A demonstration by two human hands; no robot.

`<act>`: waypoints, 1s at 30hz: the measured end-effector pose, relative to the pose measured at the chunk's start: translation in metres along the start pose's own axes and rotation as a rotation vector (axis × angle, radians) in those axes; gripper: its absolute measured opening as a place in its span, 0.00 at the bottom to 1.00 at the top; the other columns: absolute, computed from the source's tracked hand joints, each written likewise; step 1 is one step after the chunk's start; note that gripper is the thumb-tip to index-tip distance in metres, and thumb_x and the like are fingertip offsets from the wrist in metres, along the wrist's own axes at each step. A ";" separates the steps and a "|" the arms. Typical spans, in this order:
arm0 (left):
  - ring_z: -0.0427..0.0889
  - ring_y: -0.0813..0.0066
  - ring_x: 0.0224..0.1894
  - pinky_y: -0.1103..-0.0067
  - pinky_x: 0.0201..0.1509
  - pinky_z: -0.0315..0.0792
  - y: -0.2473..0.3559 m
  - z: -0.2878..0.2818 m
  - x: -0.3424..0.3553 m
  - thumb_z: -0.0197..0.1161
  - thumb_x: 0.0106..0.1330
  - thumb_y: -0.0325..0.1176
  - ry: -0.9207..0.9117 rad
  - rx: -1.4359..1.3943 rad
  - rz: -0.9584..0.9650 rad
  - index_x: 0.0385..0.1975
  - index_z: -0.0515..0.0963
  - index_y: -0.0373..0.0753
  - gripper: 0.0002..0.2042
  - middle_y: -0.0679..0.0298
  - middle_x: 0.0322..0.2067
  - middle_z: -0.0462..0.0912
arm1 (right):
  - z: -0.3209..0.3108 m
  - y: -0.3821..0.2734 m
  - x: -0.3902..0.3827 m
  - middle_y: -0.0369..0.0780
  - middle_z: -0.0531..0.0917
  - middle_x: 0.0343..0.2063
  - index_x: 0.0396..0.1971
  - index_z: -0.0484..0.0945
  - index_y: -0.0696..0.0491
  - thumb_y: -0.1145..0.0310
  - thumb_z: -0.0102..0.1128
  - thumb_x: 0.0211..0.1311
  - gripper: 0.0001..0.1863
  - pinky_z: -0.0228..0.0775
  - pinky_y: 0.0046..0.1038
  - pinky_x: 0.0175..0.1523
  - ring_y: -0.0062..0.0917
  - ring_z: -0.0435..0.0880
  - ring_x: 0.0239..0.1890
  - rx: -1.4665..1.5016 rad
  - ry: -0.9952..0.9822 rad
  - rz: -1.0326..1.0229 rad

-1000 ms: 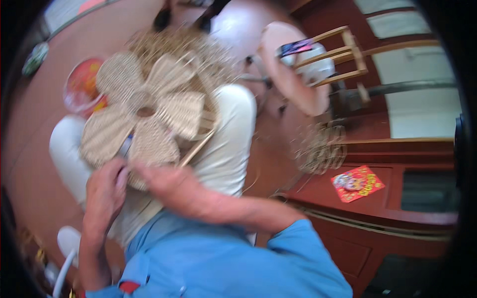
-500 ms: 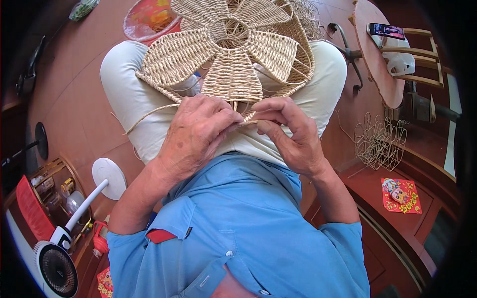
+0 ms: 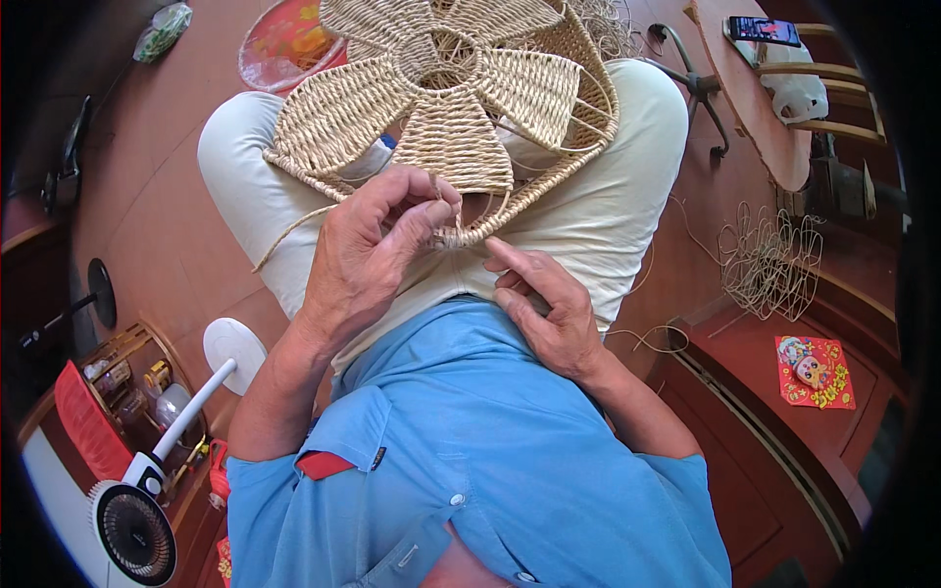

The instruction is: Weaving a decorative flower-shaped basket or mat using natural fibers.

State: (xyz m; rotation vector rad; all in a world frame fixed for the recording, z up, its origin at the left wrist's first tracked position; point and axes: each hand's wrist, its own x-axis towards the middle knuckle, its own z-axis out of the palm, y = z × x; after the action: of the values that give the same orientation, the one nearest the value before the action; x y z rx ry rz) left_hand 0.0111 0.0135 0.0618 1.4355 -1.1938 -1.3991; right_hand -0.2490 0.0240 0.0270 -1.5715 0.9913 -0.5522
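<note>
Right grip [image 3: 551,297] has drawn back, woven flower [image 3: 453,137] lying just ahead.

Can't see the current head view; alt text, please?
The left hand pinches a thin cord at the near rim of a flower-patterned woven piece resting on the person's lap; the right hand is half open close by. A white fan is at lower left, a smartphone at upper right.
</note>
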 end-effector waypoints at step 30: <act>0.85 0.79 0.49 0.79 0.57 0.77 0.000 -0.005 0.005 0.65 0.80 0.29 -0.007 -0.079 -0.032 0.49 0.81 0.32 0.07 0.63 0.46 0.87 | 0.008 0.008 -0.008 0.42 0.84 0.59 0.86 0.56 0.46 0.74 0.69 0.68 0.48 0.80 0.31 0.57 0.27 0.82 0.44 0.066 -0.126 0.039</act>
State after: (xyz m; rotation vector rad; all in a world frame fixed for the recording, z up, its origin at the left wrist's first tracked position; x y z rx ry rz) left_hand 0.0154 0.0087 0.0609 1.4008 -1.1119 -1.4580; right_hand -0.2498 0.0348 0.0186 -1.5065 0.8979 -0.4482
